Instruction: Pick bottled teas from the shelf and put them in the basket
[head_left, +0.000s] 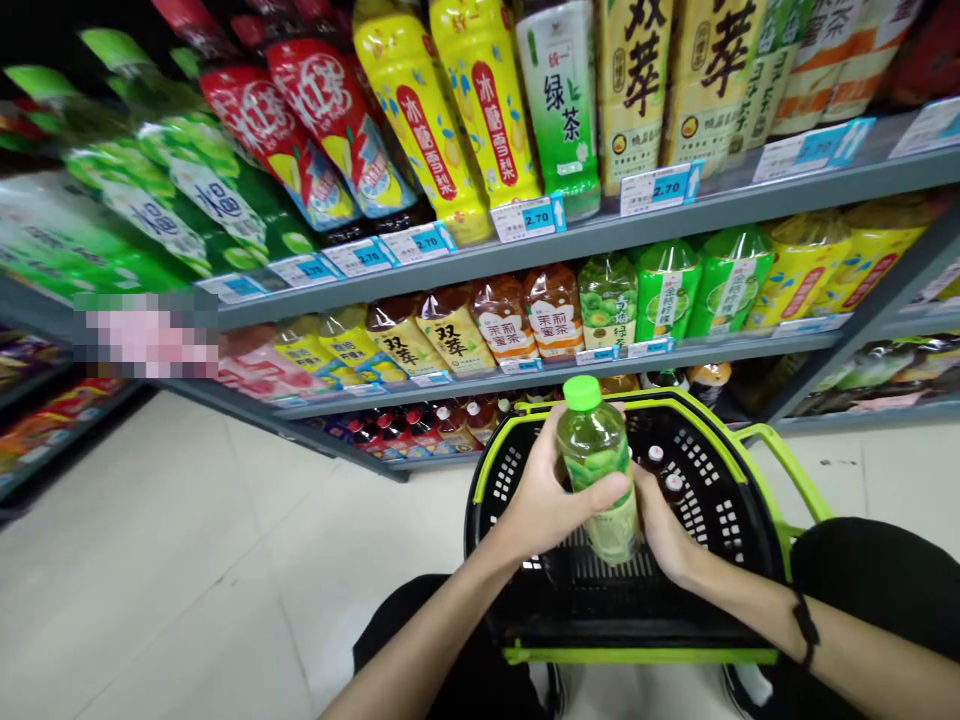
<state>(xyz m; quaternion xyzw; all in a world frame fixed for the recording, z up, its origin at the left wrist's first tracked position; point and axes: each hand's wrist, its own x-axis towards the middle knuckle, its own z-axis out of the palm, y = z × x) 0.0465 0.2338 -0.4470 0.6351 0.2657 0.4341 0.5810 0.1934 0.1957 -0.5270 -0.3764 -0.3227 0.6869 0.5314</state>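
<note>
A green-capped bottle of green drink (596,460) stands upright over a black shopping basket with lime-green trim (742,520). My left hand (544,495) wraps round the bottle's left side, thumb across its label. My right hand (664,530) holds the bottle's lower right side from behind, its fingers mostly hidden. Two small dark bottle tops (664,470) show inside the basket behind the bottle.
Grey store shelves (675,215) carry rows of bottled teas and juices with blue price tags reading 2.70. A lower shelf holds red-capped bottles (420,420). Pale tiled floor (187,560) spreads to the left. My dark-clothed knees flank the basket.
</note>
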